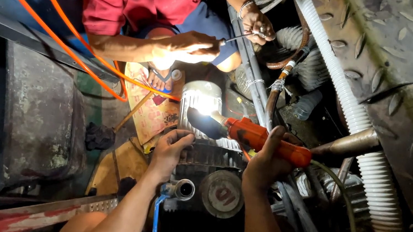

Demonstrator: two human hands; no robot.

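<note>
The right hand [267,162] gripped an orange torch [264,138], its lit head aimed at the grey motor housing [202,98]. The left hand [172,146] rested, fingers curled, on the finned motor body [211,156]. Opposite, a co-worker's hands [190,47] held a thin metal tool [239,36].

the floor [108,99] is dark, stained concrete, mostly hidden by machinery. a patterned cardboard sheet [154,113] lies flat on it, with a second brownish piece [116,168] just below. a sandalled foot [160,77] of the person in red rests on the upper edge of the patterned sheet. a dark crumpled rag [98,137] lies on the floor beside the sheets. an orange hose [86,65] trails across the floor and over the cardboard. a metal tread plate [405,65] with raised ovals covers the right side.
</note>
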